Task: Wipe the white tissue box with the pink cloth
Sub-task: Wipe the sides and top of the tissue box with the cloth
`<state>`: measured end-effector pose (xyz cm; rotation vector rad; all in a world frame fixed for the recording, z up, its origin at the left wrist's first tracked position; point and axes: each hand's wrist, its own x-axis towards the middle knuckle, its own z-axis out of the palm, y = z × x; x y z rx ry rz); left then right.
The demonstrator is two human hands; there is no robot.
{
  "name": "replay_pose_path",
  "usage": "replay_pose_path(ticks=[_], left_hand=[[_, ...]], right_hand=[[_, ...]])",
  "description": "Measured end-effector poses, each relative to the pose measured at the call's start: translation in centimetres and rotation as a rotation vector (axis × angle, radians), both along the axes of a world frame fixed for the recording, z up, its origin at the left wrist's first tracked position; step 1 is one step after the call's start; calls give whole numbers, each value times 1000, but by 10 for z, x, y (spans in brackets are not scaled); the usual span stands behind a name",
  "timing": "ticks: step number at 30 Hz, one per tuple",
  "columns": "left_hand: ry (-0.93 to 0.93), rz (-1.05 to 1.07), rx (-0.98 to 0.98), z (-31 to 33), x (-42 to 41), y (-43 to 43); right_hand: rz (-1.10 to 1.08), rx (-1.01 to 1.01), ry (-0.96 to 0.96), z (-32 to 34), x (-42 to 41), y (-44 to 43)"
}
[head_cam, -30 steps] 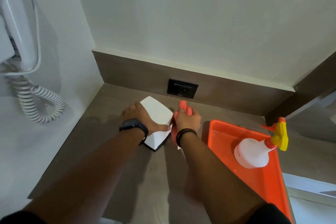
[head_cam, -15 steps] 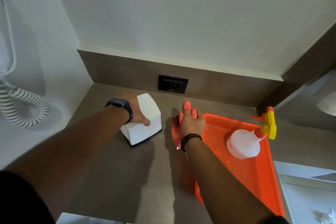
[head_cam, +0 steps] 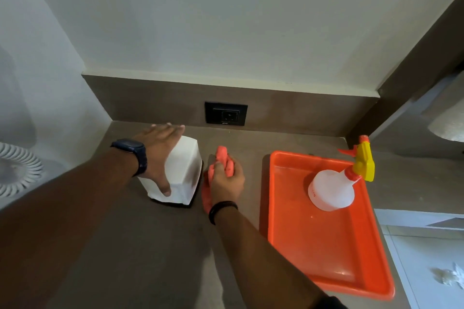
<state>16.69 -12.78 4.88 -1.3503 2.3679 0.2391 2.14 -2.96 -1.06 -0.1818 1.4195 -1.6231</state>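
The white tissue box (head_cam: 185, 165) stands on a dark base on the brown counter (head_cam: 150, 246), near the back wall. My left hand (head_cam: 158, 155) lies against its left side and top. Its fingers are stretched out past the back edge and the thumb rests on the front face. My right hand (head_cam: 227, 183) is just right of the box, down on the counter, closed around the bunched pink cloth (head_cam: 222, 155). The cloth sticks out above and below my fist and sits close to the box's right side.
An orange tray (head_cam: 313, 246) lies on the right of the counter with a white spray bottle (head_cam: 331, 188) with a yellow trigger in it. A black wall socket (head_cam: 226, 113) is behind the box. A coiled white cord (head_cam: 17, 173) hangs at the left edge.
My left hand has loosened from a grip on the box to flat, straight fingers. My right hand with the cloth has come off the tray's edge and moved closer to the box.
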Motion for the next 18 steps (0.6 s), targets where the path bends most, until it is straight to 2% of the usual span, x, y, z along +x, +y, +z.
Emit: replay_pose_path(ticks=[6, 12, 18], left_hand=[[86, 10, -53, -12, -5, 5], [117, -18, -89, -10, -3, 4], [130, -69, -97, -11, -1, 4]], right_hand=[[336, 55, 115, 1, 33, -11], [284, 37, 109, -3, 42, 5], [271, -114, 381, 1, 49, 1]])
